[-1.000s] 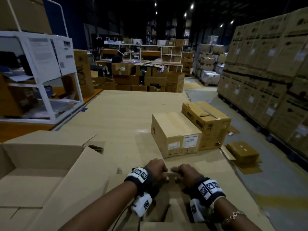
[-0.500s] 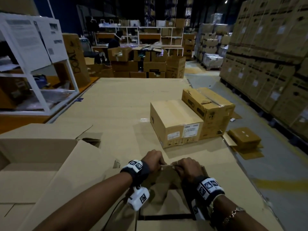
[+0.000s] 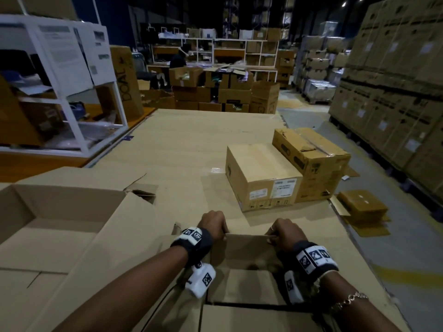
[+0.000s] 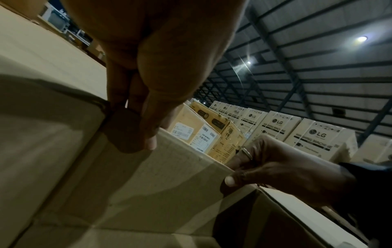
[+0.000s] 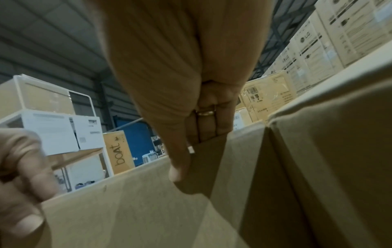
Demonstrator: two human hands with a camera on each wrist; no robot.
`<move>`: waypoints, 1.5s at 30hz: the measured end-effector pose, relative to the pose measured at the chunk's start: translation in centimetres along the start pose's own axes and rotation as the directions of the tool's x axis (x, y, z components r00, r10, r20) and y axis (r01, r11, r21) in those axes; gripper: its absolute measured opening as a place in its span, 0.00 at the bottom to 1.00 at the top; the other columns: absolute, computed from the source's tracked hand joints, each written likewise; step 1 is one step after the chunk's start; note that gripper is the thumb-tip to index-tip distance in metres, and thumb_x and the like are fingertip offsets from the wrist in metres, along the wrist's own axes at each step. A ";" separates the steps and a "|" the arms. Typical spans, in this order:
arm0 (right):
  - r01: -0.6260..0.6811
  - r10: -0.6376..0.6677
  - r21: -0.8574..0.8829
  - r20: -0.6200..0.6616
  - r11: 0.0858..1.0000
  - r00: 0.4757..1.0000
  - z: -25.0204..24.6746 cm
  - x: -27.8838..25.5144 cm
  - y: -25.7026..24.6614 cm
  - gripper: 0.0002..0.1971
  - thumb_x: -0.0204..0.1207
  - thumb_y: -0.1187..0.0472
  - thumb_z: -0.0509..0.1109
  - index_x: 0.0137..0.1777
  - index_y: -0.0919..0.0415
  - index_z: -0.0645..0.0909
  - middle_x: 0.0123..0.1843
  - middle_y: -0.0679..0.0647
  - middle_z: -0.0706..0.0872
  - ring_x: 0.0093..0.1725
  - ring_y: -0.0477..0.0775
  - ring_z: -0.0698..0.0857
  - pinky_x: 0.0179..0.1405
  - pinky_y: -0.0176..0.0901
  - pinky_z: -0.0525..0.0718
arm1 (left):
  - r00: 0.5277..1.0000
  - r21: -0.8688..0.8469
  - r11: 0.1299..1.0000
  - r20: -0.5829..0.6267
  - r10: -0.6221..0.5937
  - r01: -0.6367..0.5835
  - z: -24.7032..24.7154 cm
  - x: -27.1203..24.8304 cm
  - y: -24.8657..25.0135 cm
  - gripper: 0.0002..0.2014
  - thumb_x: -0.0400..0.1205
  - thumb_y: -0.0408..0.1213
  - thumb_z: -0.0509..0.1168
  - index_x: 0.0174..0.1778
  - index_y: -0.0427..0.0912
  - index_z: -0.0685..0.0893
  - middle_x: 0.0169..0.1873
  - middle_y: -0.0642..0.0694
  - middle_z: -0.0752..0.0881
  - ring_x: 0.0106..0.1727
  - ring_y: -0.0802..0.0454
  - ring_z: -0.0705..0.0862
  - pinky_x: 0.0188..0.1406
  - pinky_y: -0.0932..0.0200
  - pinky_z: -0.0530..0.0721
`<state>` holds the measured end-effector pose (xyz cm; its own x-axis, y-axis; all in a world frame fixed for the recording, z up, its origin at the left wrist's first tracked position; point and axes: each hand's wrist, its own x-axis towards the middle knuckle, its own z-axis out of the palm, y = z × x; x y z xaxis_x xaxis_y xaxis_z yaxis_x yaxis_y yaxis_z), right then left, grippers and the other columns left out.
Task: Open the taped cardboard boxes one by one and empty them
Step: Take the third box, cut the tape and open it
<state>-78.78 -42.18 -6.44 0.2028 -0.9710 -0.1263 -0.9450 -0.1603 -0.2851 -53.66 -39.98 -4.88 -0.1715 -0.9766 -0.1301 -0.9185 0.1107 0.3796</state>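
Bare cardboard surface (image 3: 182, 144) ahead lies free; two sealed boxes (image 3: 261, 173) block front-right.

Plain tan cardboard box (image 3: 247, 257) nearest the viewer, its inside in dull brown shadow. On each wrist, a black band (image 3: 199, 238) carrying a white block printed with black-and-white square codes. A thin gold-toned chain bracelet (image 3: 348, 301) at the right wrist and a gold-toned ring (image 5: 206, 112) on that hand. Farther off, a light tan sealed box (image 3: 261, 176) with white labels; beside it a deeper yellow-brown box (image 3: 311, 161) with black markings and glossy clear tape. Far left — a white shelf frame (image 3: 79, 92) hung with white printed sheets, and a tan carton (image 5: 119, 152) lettered in black. Grey floor (image 3: 407, 255) at right, striped yellow.
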 end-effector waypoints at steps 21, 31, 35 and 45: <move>0.198 -0.169 -0.051 0.341 0.979 0.925 -2.0 -21.3 -4.6 0.32 0.74 0.42 0.77 0.77 0.50 0.78 0.64 0.49 0.85 0.57 0.46 0.82 0.51 0.36 0.78 | 0.935 0.071 0.980 0.320 0.153 -0.184 1.5 -19.1 5.7 0.46 0.70 0.68 0.75 0.78 0.42 0.77 0.68 0.45 0.85 0.66 0.45 0.83 0.63 0.52 0.82; 0.188 -0.191 -0.043 -0.342 0.981 0.920 -1.5 -29.5 -6.5 0.14 0.69 0.46 0.81 0.48 0.51 0.84 0.40 0.46 0.82 0.41 0.51 0.79 0.44 0.50 0.79 | 0.950 -0.042 0.964 -0.187 0.249 -0.261 -0.3 -26.1 7.1 0.22 0.76 0.48 0.78 0.65 0.49 0.88 0.58 0.47 0.89 0.58 0.45 0.85 0.53 0.55 0.82; 0.259 -0.245 -0.047 -0.521 0.965 0.817 -2.0 -34.8 -6.9 0.14 0.72 0.54 0.80 0.58 0.50 0.87 0.47 0.47 0.86 0.45 0.47 0.81 0.42 0.41 0.78 | 0.912 -0.142 0.933 -0.304 0.277 -0.331 -1.3 -31.3 8.9 0.18 0.75 0.47 0.80 0.59 0.47 0.92 0.54 0.49 0.92 0.51 0.52 0.88 0.52 0.56 0.86; 0.383 -0.328 0.080 -0.376 0.920 0.867 3.3 -45.9 -3.6 0.13 0.76 0.50 0.77 0.60 0.45 0.90 0.58 0.40 0.91 0.56 0.40 0.89 0.58 0.31 0.82 | 0.868 -0.149 0.890 -0.337 0.365 -0.432 6.5 -42.1 8.3 0.13 0.69 0.47 0.82 0.49 0.53 0.93 0.44 0.60 0.89 0.44 0.64 0.85 0.41 0.68 0.84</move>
<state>-83.81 3.54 -2.78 0.3890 -0.8556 0.3416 -0.7715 -0.5052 -0.3868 -56.37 3.23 -2.20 -0.3641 -0.8694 0.3339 -0.6898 0.4927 0.5306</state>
